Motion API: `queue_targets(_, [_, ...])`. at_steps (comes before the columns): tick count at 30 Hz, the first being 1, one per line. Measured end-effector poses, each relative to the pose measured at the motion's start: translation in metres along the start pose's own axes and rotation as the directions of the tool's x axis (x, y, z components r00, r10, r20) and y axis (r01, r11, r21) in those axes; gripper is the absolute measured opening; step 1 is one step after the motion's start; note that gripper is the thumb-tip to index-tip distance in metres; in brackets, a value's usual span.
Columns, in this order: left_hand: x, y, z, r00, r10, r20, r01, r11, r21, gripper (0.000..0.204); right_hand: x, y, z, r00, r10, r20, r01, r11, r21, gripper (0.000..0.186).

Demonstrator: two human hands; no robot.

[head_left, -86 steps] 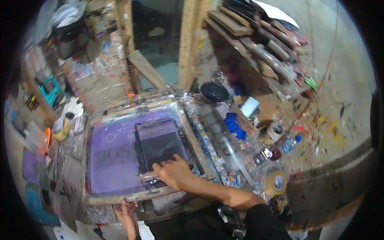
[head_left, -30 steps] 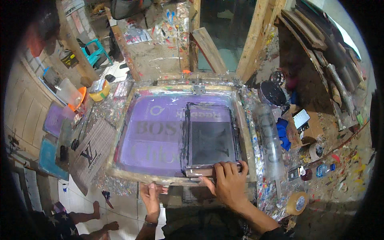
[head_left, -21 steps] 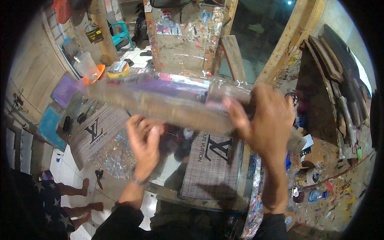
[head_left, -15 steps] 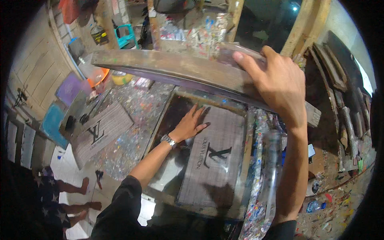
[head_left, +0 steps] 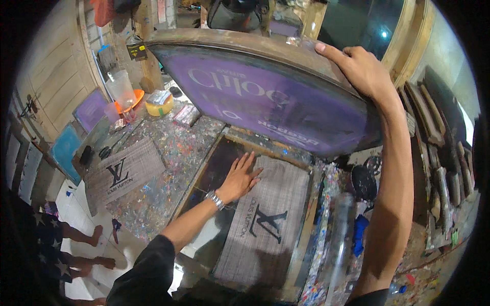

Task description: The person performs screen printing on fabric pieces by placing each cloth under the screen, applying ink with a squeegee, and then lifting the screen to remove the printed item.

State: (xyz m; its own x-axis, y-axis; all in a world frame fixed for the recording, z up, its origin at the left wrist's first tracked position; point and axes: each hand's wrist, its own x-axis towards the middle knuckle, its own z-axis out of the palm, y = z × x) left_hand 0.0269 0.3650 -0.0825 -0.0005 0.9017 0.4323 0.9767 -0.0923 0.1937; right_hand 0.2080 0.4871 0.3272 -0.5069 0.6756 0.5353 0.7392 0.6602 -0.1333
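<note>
My right hand grips the top edge of a wooden-framed printing screen. The screen stands tilted up at the far side of the table, its purple mesh with pale lettering facing me. Below it, a grey woven fabric piece with a black printed emblem and letters lies on a dark glossy panel edged with wood. My left hand, a metal watch on its wrist, rests flat with fingers stretched at the fabric's far left corner. A second printed fabric piece lies apart on the left.
A yellow tub, an orange tray and scissors sit on the paint-spotted table. Wooden frames lean at the right. At lower left, another person's bare feet show on the tiles.
My right hand has lifted the screen and tipped it further up, so its purple face shows instead of mostly its edge. My left hand stays by the fabric's corner, shifted slightly.
</note>
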Motion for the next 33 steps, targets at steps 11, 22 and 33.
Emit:
queue_targets(11, [-0.097, -0.033, -0.056, 0.786, -0.617, 0.044, 0.397, 0.449, -0.801, 0.07, 0.049, 0.021, 0.009, 0.988, -0.067, 0.14, 0.033, 0.973, 0.228, 0.079])
queue_targets(22, [-0.11, -0.028, -0.043, 0.746, -0.664, 0.055, 0.515, 0.522, -0.68, 0.075, 0.068, 0.03, 0.003, 0.98, 0.006, 0.199, -0.04, 0.985, 0.167, 0.069])
queue_targets(33, [-0.122, -0.052, -0.054, 0.778, -0.522, 0.351, 0.611, 0.494, -0.619, 0.038, 0.077, 0.021, 0.014, 0.972, -0.007, 0.236, -0.024, 0.991, 0.13, 0.083])
